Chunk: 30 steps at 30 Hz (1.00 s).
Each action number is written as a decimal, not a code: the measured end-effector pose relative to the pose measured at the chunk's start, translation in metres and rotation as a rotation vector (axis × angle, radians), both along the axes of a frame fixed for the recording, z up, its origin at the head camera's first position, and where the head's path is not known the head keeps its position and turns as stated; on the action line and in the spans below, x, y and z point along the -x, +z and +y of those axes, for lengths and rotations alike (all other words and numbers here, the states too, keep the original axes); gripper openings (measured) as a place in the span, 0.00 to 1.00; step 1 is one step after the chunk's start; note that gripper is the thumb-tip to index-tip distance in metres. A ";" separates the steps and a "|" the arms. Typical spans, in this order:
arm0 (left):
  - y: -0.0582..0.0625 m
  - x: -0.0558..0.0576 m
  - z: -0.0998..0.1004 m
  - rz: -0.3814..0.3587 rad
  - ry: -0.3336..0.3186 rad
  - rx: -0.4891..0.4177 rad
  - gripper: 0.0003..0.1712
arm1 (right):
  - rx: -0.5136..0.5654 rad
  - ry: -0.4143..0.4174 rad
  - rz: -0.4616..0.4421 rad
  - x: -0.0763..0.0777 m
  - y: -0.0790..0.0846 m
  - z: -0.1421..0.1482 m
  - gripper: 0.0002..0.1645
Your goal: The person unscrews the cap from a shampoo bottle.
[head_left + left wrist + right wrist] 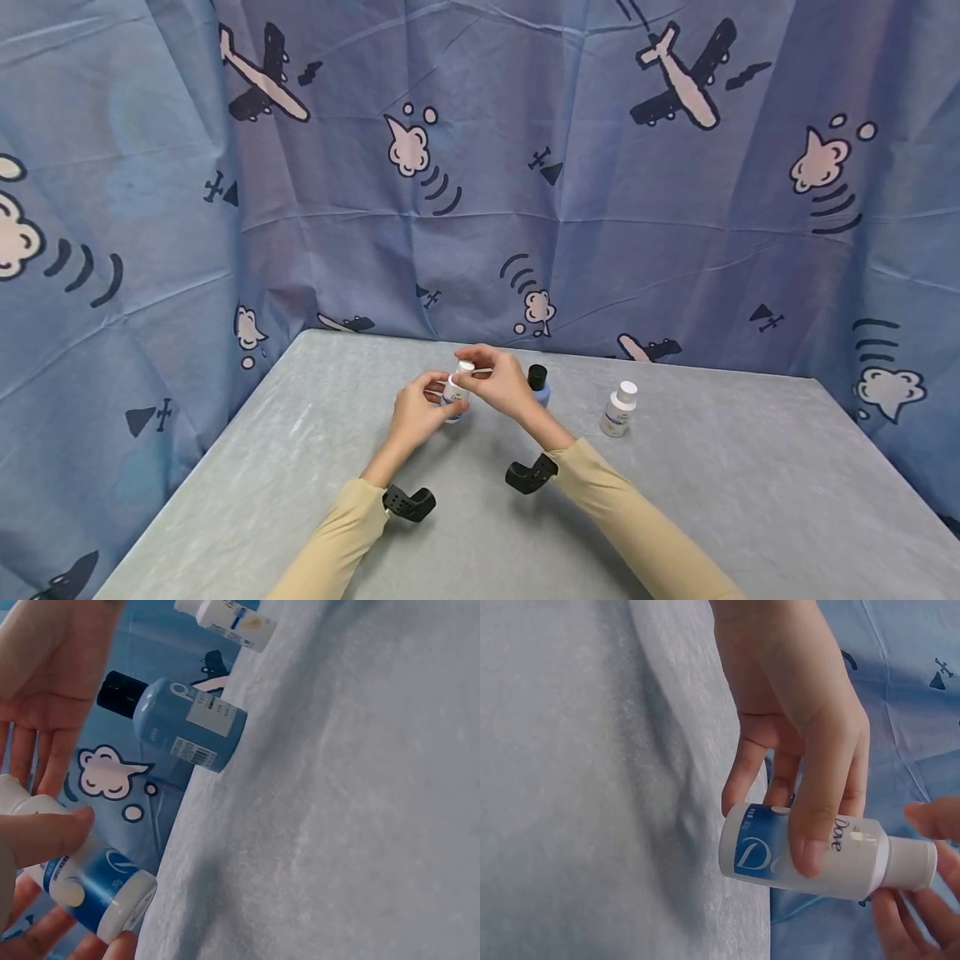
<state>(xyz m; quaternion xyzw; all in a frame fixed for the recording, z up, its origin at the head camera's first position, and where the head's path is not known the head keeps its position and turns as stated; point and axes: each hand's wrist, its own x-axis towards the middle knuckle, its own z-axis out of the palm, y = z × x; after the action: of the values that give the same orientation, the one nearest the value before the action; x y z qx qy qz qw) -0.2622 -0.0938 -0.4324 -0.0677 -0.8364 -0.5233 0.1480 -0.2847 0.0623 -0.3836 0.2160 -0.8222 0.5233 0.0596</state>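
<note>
A small white Dove bottle (pixel 859 859) with a blue label band is in my left hand (pixel 416 412). The left thumb lies across its side and the fingers hold it from behind. My right hand (pixel 501 383) is at the top end, with thumb and fingertips around the white cap (pixel 913 864). In the head view the bottle stands nearly upright, cap up, over the far middle of the table. Part of its body is hidden behind the fingers.
A blue bottle with a black cap (pixel 187 724) stands just behind my right hand, partly covered by it in the head view. Farther right on the grey-covered table (pixel 465 533) is another white bottle (pixel 618 410). A blue patterned curtain (pixel 480 167) hangs behind.
</note>
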 end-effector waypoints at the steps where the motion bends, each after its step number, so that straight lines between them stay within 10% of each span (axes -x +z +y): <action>1: 0.000 0.000 0.000 0.000 0.009 0.004 0.25 | -0.007 -0.022 -0.004 0.000 0.000 -0.001 0.19; 10: 0.001 -0.001 0.001 0.055 0.013 0.043 0.23 | -0.084 -0.141 0.008 0.001 -0.001 -0.005 0.14; 30: -0.003 0.000 0.002 0.058 -0.092 0.044 0.23 | -0.031 0.014 0.009 0.002 0.004 -0.002 0.17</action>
<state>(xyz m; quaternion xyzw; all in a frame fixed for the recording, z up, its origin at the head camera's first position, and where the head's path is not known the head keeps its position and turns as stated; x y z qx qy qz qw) -0.2621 -0.0920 -0.4353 -0.1242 -0.8390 -0.5091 0.1465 -0.2866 0.0608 -0.3795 0.2248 -0.8284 0.5100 0.0563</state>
